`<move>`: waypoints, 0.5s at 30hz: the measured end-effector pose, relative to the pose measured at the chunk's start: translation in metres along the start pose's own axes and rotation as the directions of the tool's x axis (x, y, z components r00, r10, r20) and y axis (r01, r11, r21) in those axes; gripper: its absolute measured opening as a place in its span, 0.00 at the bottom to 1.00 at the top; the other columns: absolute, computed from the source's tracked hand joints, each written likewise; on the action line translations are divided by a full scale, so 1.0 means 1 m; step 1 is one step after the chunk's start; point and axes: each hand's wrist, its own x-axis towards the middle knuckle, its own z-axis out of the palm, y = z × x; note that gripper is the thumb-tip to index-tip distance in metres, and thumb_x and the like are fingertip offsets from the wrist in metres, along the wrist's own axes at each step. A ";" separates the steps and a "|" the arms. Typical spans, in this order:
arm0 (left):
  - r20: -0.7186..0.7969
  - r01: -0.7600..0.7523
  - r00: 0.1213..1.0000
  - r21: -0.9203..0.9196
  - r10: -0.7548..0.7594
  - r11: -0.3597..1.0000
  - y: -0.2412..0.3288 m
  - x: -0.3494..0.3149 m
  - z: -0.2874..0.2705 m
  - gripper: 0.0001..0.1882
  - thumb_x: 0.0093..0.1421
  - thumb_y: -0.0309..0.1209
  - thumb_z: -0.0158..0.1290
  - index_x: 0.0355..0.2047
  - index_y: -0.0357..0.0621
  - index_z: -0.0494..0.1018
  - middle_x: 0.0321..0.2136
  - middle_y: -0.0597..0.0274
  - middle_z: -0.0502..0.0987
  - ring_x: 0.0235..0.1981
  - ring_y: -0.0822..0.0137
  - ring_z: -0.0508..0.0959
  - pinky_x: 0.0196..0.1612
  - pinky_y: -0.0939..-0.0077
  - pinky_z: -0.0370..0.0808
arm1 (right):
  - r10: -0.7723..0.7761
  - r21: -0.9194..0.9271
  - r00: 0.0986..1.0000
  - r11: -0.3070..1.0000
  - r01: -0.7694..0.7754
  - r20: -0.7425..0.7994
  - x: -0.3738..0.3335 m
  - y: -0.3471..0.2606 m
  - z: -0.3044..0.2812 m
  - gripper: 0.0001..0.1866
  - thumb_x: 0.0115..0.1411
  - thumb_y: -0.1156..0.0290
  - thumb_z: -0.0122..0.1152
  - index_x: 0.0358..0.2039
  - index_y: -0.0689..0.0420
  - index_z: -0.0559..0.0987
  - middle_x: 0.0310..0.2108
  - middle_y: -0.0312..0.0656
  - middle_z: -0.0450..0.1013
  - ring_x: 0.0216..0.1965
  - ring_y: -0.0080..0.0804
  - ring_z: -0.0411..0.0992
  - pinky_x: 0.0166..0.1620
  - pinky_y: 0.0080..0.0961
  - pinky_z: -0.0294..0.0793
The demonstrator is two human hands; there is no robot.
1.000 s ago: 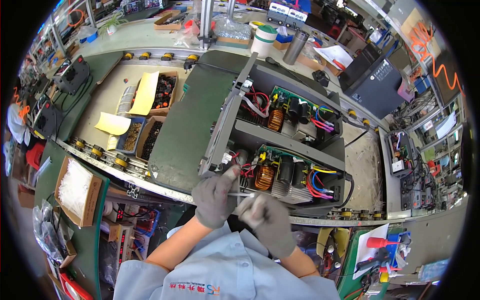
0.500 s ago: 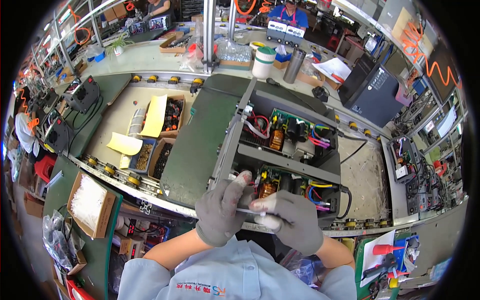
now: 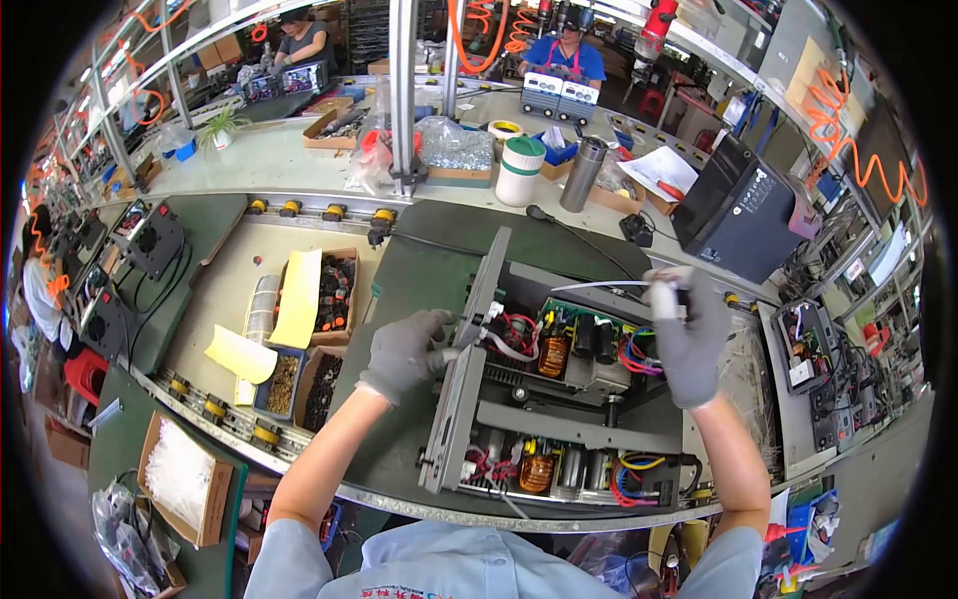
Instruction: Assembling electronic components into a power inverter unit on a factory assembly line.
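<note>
Two open grey metal-cased electrical units lie side by side on the dark green work board (image 3: 419,245). In the farther unit (image 3: 589,361), a copper coil, black capacitors and coloured wires show. The nearer unit (image 3: 559,479) has the same parts, and a thin white strip sticks out by its front panel. My gloved left hand (image 3: 407,351) is beside the farther unit's grey front panel (image 3: 484,290), fingers apart, fingertips close to its edge. Over that unit's right end, my gloved right hand (image 3: 689,334) pinches a white cable tie (image 3: 599,286), which points left.
Left of the board are yellow sheets (image 3: 299,299) and boxes of small parts (image 3: 324,384). A box of white cable ties (image 3: 180,479) stands at lower left. Behind are a white green-lidded jar (image 3: 520,172), a steel flask (image 3: 584,175) and a black computer case (image 3: 743,205). People sit across the bench.
My hands have parted and left the nearer unit. The left moved up and left to the farther unit's panel; the right moved up and right, now with a cable tie. Both units appear lower in view.
</note>
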 end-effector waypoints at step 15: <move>-0.112 -0.117 0.982 0.268 0.152 0.956 -0.009 0.036 0.064 0.12 0.53 0.39 0.54 0.34 0.47 0.73 0.21 0.59 0.74 0.20 0.59 0.75 0.22 0.66 0.72 | -0.001 0.009 0.999 1.000 0.001 0.042 0.044 0.008 0.035 0.04 0.54 0.73 0.58 0.30 0.57 0.74 0.17 0.35 0.69 0.17 0.17 0.65 0.24 0.17 0.65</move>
